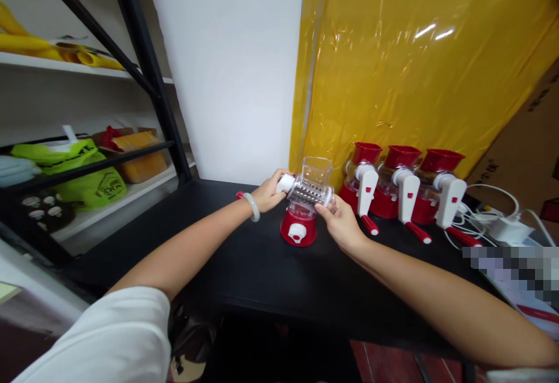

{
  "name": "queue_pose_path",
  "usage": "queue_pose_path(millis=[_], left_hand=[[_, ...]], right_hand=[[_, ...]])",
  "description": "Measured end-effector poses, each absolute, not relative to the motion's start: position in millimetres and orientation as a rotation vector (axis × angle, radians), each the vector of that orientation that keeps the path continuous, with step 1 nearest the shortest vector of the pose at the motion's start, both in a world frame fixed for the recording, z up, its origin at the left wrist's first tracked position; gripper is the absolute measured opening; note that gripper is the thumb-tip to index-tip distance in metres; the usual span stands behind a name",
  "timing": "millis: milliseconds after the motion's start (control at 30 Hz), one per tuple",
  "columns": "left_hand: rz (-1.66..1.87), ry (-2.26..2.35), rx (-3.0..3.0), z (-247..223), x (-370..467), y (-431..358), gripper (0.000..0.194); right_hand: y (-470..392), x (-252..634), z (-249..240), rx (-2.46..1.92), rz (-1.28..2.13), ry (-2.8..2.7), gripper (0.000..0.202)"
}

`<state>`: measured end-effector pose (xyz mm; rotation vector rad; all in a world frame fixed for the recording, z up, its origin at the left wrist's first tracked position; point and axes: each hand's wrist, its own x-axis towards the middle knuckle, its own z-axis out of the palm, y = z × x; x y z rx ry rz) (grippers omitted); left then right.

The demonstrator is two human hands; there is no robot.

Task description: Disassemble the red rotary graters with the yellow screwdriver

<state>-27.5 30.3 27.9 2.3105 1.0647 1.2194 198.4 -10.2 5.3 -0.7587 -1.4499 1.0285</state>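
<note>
A rotary grater with a red suction base, a clear hopper and a metal drum stands on the black table. My left hand grips the white crank end on the drum's left side. At the drum's right end, my right hand pinches the white rim. A pale bangle sits on my left wrist.
Three assembled red-and-white graters with hanging crank handles line up to the right against yellow plastic sheeting. White cables and an adapter lie at the far right. A metal shelf with yellow and green bags stands left.
</note>
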Motion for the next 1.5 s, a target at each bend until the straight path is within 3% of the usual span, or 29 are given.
queue_pose_path(millis=[200, 400, 533, 700, 900, 1100, 1200, 1267, 1400, 1500], left_hand=[[1.36, 1.129, 2.189, 20.8, -23.3, 28.5, 0.046], [1.103, 1.101, 2.388, 43.9, -38.9, 13.0, 0.045], [0.88, 0.947, 2.218, 65.7, -39.4, -2.3, 0.03], [0.999, 1.18, 2.12, 70.7, -25.7, -6.3, 0.037], [1.075, 1.067, 2.113, 60.9, -17.0, -0.1, 0.035], [1.309, 1.137, 1.89, 46.4, -26.5, -1.5, 0.03], [1.781, 1.36, 1.701, 75.1, -67.6, 7.2, 0.031], [1.901, 1.389, 1.659, 105.1, -94.8, 11.3, 0.028], [1.423, 1.273, 1.886, 141.3, -105.1, 9.9, 0.028], [1.139, 1.326, 1.776, 127.5, -92.9, 8.3, 0.041]], right_hand=[[-9.7, 195.8, 5.9, -0.758, 1.021, -1.466, 0.034], [-16.7, 204.4, 9.7, -0.754, 1.064, -1.501, 0.042], [-22.7, 208.1, 14.3, -0.745, 1.103, -1.526, 0.038], [-16.8, 205.3, 16.1, -0.699, 1.166, -1.524, 0.039], [-16.0, 209.9, 8.2, -0.725, 1.144, -1.518, 0.03], [-24.9, 215.7, 7.3, -0.735, 1.192, -1.528, 0.028], [-26.9, 227.7, 7.2, -0.833, 1.079, -1.446, 0.033], [-29.7, 231.0, 9.1, -0.884, 1.021, -1.394, 0.032], [-33.0, 219.6, 17.4, -0.767, 1.143, -1.509, 0.028], [-26.9, 211.1, 18.9, -0.753, 1.149, -1.493, 0.027]])
